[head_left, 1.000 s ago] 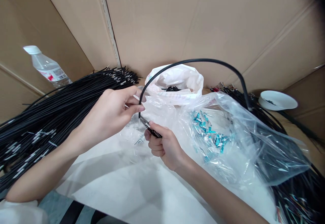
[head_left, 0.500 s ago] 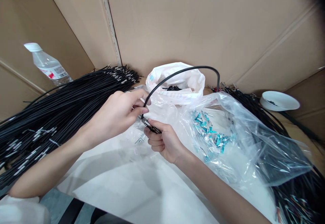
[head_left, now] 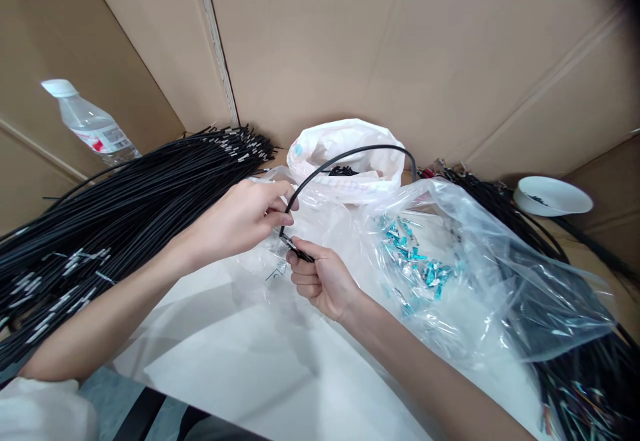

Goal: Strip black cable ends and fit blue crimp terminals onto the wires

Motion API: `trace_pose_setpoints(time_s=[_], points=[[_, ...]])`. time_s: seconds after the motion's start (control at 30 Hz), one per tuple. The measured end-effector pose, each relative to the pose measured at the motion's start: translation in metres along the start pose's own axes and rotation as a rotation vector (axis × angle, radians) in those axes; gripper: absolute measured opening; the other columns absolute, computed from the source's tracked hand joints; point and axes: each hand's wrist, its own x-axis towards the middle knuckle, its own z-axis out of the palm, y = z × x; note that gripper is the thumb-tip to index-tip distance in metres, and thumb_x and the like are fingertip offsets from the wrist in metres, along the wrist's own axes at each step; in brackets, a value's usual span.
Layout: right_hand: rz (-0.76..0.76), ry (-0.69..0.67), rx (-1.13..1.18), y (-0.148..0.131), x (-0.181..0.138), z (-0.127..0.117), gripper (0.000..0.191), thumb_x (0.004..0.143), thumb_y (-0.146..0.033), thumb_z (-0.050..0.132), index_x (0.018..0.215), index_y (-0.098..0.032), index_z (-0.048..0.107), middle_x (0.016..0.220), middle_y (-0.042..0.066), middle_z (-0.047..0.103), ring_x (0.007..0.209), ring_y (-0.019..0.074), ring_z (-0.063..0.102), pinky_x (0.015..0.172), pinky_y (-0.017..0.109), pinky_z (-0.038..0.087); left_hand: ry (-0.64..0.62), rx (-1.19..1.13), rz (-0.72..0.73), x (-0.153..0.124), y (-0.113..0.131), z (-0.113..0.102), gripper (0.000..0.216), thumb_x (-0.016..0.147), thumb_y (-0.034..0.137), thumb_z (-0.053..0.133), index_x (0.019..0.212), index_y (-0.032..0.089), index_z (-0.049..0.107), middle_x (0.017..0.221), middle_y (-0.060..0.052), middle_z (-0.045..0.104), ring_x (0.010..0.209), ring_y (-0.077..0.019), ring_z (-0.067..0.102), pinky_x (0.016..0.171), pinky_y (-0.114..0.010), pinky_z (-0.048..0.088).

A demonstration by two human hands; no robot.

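Observation:
Between the thumb and fingers of my left hand (head_left: 255, 218) is a black cable (head_left: 345, 155), pinched near its lower end. From there the cable arches up and over to the right. My right hand (head_left: 325, 281) is closed around a small pair of pliers (head_left: 299, 252) with a metal head and dark handles. The pliers' head touches the cable's end, just below my left fingertips. Whether its jaws are closed on the cable cannot be made out. Beneath both hands lies crumpled clear plastic (head_left: 270, 271) on a white work surface (head_left: 250, 354).
Bundled black cables (head_left: 125, 201) fill the left side, with a plastic bottle (head_left: 95, 121) behind. A white bag (head_left: 320, 141) holding short black pieces stands at the back. On the right are a clear bag (head_left: 545, 294), teal scraps (head_left: 435, 274), more cables (head_left: 590, 374) and a white bowl (head_left: 570, 198).
The cable's arch has dropped lower and its right bend has shifted left. Both hands keep their grips and have hardly moved.

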Motion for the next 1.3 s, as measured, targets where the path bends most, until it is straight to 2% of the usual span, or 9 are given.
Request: trace_pose_setpoints(time_s=[0.23, 0.4, 0.7, 1.0, 1.3], points=[[-0.044, 0.033, 0.057, 0.005, 0.007, 0.003, 0.047, 0.100, -0.035, 0.051, 0.057, -0.017, 0.049, 0.044, -0.012, 0.015, 0.041, 0.0046, 0.004, 0.032, 0.015, 0.009, -0.010, 0.052, 0.022, 0.003, -0.004, 0.002, 0.008, 0.088, 0.023, 0.058, 0.081, 0.022, 0.058, 0.065, 0.002, 0.065, 0.060, -0.0167, 0.057, 0.058, -0.028, 0.032], [-0.023, 0.074, 0.088, 0.007, 0.007, 0.003, 0.051, 0.102, -0.032, 0.046, 0.054, -0.017, 0.048, 0.044, -0.012, 0.014, 0.041, 0.0043, 0.004, 0.032, 0.015, 0.008, -0.036, 0.024, 0.022, 0.005, -0.005, 0.002, 0.010, 0.087, 0.023, 0.059, 0.078, 0.021, 0.056, 0.063, 0.003, 0.061, 0.057, -0.0154, 0.052, 0.058, -0.027, 0.032], [-0.002, 0.000, 0.060, 0.003, 0.010, 0.003, 0.054, 0.106, -0.034, 0.038, 0.056, -0.016, 0.049, 0.045, -0.012, 0.014, 0.041, 0.0048, 0.003, 0.031, 0.015, 0.008, -0.074, -0.002, 0.013, 0.007, -0.007, 0.001, 0.008, 0.087, 0.022, 0.061, 0.080, 0.021, 0.058, 0.063, 0.003, 0.061, 0.060, -0.0160, 0.055, 0.059, -0.027, 0.032], [0.014, 0.060, 0.035, 0.005, 0.006, -0.001, 0.055, 0.105, -0.032, 0.041, 0.053, -0.016, 0.048, 0.043, -0.012, 0.015, 0.041, 0.0044, 0.004, 0.031, 0.016, 0.008, -0.078, 0.020, 0.065, 0.010, -0.011, 0.002, 0.008, 0.087, 0.015, 0.063, 0.081, 0.019, 0.059, 0.061, 0.005, 0.061, 0.057, -0.0131, 0.053, 0.059, -0.026, 0.032], [0.075, -0.003, 0.017, -0.004, 0.007, 0.003, 0.056, 0.107, -0.033, 0.038, 0.055, -0.015, 0.049, 0.045, -0.012, 0.015, 0.041, 0.0044, 0.004, 0.032, 0.016, 0.007, -0.048, 0.018, 0.094, 0.007, -0.012, 0.002, 0.013, 0.086, 0.011, 0.064, 0.078, 0.019, 0.057, 0.061, 0.006, 0.061, 0.057, -0.0120, 0.052, 0.059, -0.025, 0.032]])
